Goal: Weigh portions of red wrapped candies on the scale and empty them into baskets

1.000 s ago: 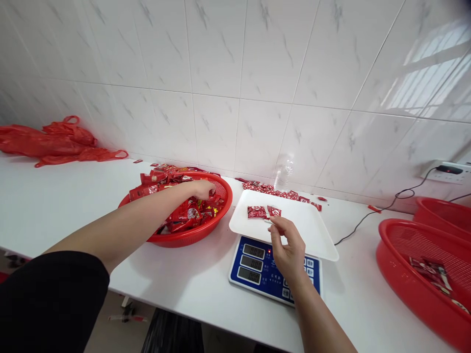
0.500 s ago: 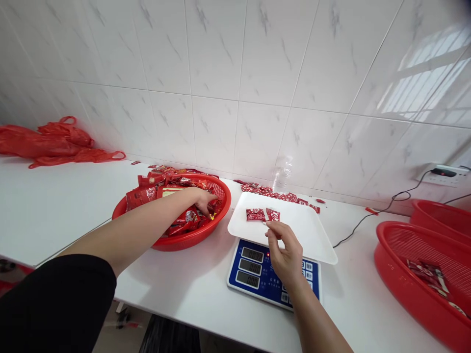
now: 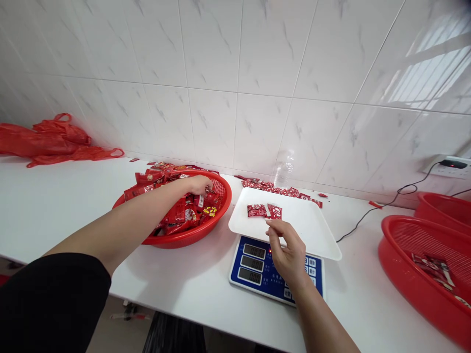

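Note:
My left hand (image 3: 200, 185) is inside a red plastic basket (image 3: 184, 239) heaped with small red packets (image 3: 176, 212). Its fingers are curled down near the far right wall; whatever they grip is hidden. Over the near edge of a white weighing tray (image 3: 298, 230) hovers my right hand (image 3: 289, 247), thumb and forefinger drawn together, with nothing visible between them. Just beyond its fingertips, two small red packets (image 3: 256, 211) lie side by side on the tray. The tray sits on a blue digital scale (image 3: 274, 284) with lit displays, partly covered by my right hand and forearm.
Loose red packets (image 3: 270, 187) line the tiled wall near a clear plastic bottle (image 3: 285, 169). Red plastic bags (image 3: 55, 142) lie at the far left. Another red basket (image 3: 408, 284) with packets stands at right. A black cable (image 3: 358, 224) runs to a wall socket.
My left hand has lifted slightly and shifted toward the basket's far side, uncovering a packet with yellow lettering. My right hand stays beside the tray. The view has shifted slightly.

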### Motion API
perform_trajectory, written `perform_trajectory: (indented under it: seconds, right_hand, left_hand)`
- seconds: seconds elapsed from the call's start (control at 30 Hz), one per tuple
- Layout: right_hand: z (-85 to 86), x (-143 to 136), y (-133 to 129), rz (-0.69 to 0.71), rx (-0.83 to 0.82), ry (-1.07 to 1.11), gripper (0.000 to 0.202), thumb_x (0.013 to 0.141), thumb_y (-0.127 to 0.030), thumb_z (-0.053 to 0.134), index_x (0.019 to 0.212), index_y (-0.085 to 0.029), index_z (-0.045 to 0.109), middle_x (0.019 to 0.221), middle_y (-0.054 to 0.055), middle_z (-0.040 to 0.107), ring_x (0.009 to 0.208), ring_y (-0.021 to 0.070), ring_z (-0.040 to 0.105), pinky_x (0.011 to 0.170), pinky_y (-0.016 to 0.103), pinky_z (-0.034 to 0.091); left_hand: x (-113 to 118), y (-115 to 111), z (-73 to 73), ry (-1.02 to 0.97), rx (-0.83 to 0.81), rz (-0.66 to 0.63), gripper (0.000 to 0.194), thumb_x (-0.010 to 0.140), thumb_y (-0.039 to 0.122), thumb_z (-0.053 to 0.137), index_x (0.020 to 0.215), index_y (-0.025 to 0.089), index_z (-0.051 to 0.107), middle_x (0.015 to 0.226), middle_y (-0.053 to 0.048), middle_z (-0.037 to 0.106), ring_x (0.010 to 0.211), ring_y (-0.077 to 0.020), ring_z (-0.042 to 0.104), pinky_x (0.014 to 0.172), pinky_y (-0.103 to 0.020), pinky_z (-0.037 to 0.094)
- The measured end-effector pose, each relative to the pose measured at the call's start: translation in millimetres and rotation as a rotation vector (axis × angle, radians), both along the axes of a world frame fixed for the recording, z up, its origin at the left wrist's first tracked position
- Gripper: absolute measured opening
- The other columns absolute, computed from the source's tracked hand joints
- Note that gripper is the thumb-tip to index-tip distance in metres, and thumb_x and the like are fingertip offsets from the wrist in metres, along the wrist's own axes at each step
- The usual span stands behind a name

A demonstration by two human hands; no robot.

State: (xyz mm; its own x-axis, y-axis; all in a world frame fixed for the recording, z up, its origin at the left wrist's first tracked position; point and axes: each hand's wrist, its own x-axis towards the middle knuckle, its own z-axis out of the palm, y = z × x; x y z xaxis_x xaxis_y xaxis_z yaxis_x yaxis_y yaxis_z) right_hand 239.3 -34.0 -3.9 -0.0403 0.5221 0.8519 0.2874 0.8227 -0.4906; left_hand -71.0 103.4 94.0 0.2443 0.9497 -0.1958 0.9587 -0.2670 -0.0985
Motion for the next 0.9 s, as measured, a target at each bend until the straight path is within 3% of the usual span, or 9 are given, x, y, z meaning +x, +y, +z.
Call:
perform_trajectory:
  seconds: [0.17, 0.43, 0.8, 0.9]
  right_hand:
    - [-0.3, 0.0, -0.3, 0.004, 0.008, -0.003, 0.029, 0.086, -0.005, 0.052, 0.107, -0.022, 0.061, 0.095, 0.006, 0.064, 0.081, 0.0155, 0.062, 0.068, 0.03, 0.051]
    - [0.7, -0.6, 0.2, -0.013, -0.003, 0.0, 0.026, 0.087, -0.007, 0.051, 0.107, -0.022, 0.061, 0.094, 0.005, 0.064, 0.08, 0.0151, 0.062, 0.067, 0.03, 0.051]
    - [1.6, -0.1, -1.0, -0.005, -0.02, -0.003, 0.023, 0.088, -0.01, 0.05, 0.105, -0.021, 0.061, 0.093, 0.006, 0.065, 0.078, 0.0156, 0.063, 0.066, 0.03, 0.052]
    - [1.4, -0.2, -1.2, -0.004, -0.02, -0.006, 0.023, 0.088, -0.01, 0.05, 0.105, -0.021, 0.061, 0.093, 0.006, 0.065, 0.078, 0.0158, 0.063, 0.066, 0.03, 0.052]
  left_hand:
    - [-6.2, 4.6, 9.7, -0.132, 0.076, 0.044, 0.019, 0.069, 0.018, 0.062, 0.087, 0.019, 0.067, 0.088, 0.0, 0.071, 0.08, -0.0151, 0.062, 0.067, -0.019, 0.041]
    - [8.6, -9.1, 25.6, -0.172, 0.184, 0.109, 0.015, 0.076, 0.025, 0.058, 0.086, 0.019, 0.066, 0.085, 0.0, 0.071, 0.078, -0.0149, 0.061, 0.063, -0.019, 0.039]
    - [7.0, -3.1, 25.2, -0.13, 0.265, 0.109, 0.025, 0.079, 0.033, 0.054, 0.093, 0.016, 0.065, 0.09, -0.005, 0.07, 0.081, -0.0194, 0.063, 0.065, -0.022, 0.042]
    - [4.1, -3.3, 25.7, -0.201, 0.195, 0.175, 0.03, 0.081, 0.036, 0.052, 0.099, 0.015, 0.064, 0.082, -0.007, 0.07, 0.072, -0.0197, 0.065, 0.064, -0.024, 0.044]
